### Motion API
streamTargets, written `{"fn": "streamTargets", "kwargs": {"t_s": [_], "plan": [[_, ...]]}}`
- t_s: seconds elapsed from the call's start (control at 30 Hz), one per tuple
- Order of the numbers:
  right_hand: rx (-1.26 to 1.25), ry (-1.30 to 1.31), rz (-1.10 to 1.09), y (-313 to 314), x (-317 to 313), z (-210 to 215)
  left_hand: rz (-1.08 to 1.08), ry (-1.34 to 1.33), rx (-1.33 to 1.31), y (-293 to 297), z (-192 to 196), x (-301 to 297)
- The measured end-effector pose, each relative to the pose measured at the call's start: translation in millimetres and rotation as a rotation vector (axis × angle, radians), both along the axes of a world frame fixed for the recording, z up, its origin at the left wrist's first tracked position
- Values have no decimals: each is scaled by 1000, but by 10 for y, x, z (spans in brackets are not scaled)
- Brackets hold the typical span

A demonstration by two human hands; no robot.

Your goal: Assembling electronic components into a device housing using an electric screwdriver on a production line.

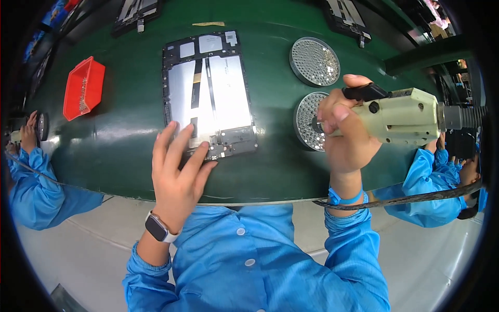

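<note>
My left hand (178, 176) lies with spread fingers on the lower edge of an opened tablet (228, 96). The tablet shows a black frame, a silver inner plate and a dark circuit board at its near end. In my right hand (349, 136) is a pale green electric screwdriver (408, 117) with a black lever, its tip end pointing left. That end is over a round clear dish (303, 124) with a perforated plate; my fingers cover part of the dish and the bit. A similar round dish (314, 61) with small shiny pieces sits just beyond.
A red bin (96, 83) with small screws stands on the green table (125, 171) at left. Further tablets (136, 13) (349, 23) lie at the far edge. A dark cable (416, 198) crosses at right. People in blue work on both sides.
</note>
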State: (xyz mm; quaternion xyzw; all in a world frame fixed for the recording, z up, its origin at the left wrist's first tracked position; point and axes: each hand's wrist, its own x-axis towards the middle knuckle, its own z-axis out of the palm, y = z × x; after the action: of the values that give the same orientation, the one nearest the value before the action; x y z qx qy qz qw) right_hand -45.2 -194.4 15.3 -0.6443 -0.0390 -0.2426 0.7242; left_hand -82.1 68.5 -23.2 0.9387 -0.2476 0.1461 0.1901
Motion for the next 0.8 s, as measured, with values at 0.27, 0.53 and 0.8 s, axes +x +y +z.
{"fn": "streamTargets", "kwargs": {"t_s": [0.27,0.53,0.8], "plan": [[71,-133,57,-105,-20,-174,-242,83,-168,-9,-42,749],[53,-112,17,-120,35,-148,-283,-58,-190,-234,-139,921],[-166,-46,-36,-151,10,-155,-218,-23,-238,-357,-178,872]]}}
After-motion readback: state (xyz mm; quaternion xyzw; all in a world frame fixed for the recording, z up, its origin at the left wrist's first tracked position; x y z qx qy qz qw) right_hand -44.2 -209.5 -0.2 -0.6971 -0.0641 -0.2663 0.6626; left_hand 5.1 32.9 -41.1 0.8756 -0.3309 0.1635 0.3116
